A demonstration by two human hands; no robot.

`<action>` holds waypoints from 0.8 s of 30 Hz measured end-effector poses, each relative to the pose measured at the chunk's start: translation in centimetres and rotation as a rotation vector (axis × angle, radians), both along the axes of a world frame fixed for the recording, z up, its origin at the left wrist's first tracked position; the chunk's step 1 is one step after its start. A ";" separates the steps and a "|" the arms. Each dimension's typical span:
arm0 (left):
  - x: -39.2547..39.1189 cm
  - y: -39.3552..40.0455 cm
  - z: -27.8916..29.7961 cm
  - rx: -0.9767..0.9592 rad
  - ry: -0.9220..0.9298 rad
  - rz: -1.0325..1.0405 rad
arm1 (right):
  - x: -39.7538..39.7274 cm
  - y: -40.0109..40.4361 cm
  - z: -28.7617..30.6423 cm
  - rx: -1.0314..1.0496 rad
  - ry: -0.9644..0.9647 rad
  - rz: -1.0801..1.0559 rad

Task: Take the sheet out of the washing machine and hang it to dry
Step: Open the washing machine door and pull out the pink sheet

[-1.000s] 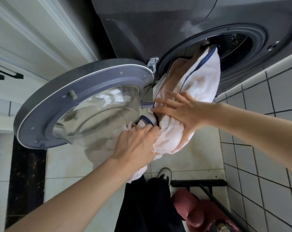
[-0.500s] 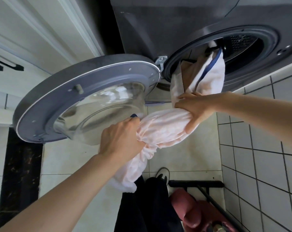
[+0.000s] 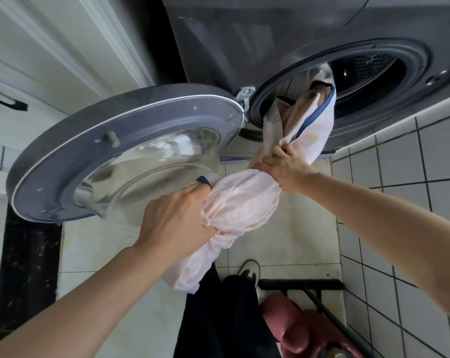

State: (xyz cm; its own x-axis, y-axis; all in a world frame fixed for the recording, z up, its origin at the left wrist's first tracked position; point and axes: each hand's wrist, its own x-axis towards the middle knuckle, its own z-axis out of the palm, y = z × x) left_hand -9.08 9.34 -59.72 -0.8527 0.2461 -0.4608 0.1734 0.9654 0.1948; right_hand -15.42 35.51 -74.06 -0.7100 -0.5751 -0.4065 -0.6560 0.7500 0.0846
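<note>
At nine o'clock, the round glass-domed door hangs open. Left hand fists the crumpled pale-pink sheet; right hand clenches it at one o'clock, its blue-edged tail inside the grey washing machine drum.

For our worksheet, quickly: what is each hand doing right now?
Left hand: closed on the bunched sheet.
Right hand: closed on the sheet nearer the washing machine.
</note>
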 end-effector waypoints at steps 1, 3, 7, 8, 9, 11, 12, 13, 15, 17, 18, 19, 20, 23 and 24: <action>0.1 -0.2 0.0 -0.007 -0.004 -0.008 | 0.0 -0.1 0.2 -0.001 -0.008 0.017; 0.4 -0.5 -0.2 -0.026 -0.012 -0.016 | -0.1 0.3 0.7 -0.022 -0.036 0.034; 0.9 -1.0 -0.3 -0.056 -0.048 -0.025 | 0.7 2.3 2.4 -0.160 -0.120 -0.031; 1.1 -1.2 -0.2 -0.053 -0.056 -0.037 | 1.0 3.1 3.0 -0.177 -0.116 -0.048; 1.2 -1.3 0.0 -0.040 -0.064 -0.052 | 1.4 3.7 3.9 -0.172 -0.098 -0.071; 1.5 -1.8 0.5 0.014 -0.084 -0.070 | 2.2 5.2 5.5 -0.135 -0.057 -0.120; 1.5 -2.1 0.9 0.042 -0.089 -0.076 | 2.4 5.8 6.5 -0.099 -0.049 -0.152; 1.6 -2.4 1.5 0.059 -0.091 -0.082 | 2.7 6.3 7.7 -0.058 -0.039 -0.193; 1.8 -2.9 2.8 0.063 -0.093 -0.083 | 3.3 6.9 10.0 -0.023 0.006 -0.253; 2.2 -3.2 4.0 0.061 -0.088 -0.078 | 3.9 6.6 12.1 -0.047 0.049 -0.278; 2.4 -3.1 4.7 0.069 -0.080 -0.075 | 4.1 6.1 13.0 -0.076 0.080 -0.278; 2.6 -3.0 5.4 0.075 -0.068 -0.076 | 4.5 5.3 13.9 -0.105 0.112 -0.280; 2.7 -2.9 6.2 0.078 -0.058 -0.079 | 4.8 4.5 14.8 -0.138 0.138 -0.280; 2.8 -1.9 8.5 0.096 -0.041 -0.061 | 5.9 0.9 17.2 -0.215 0.156 -0.277; 2.9 -1.5 9.1 0.116 -0.035 -0.063 | 6.2 -0.5 18.1 -0.245 0.159 -0.276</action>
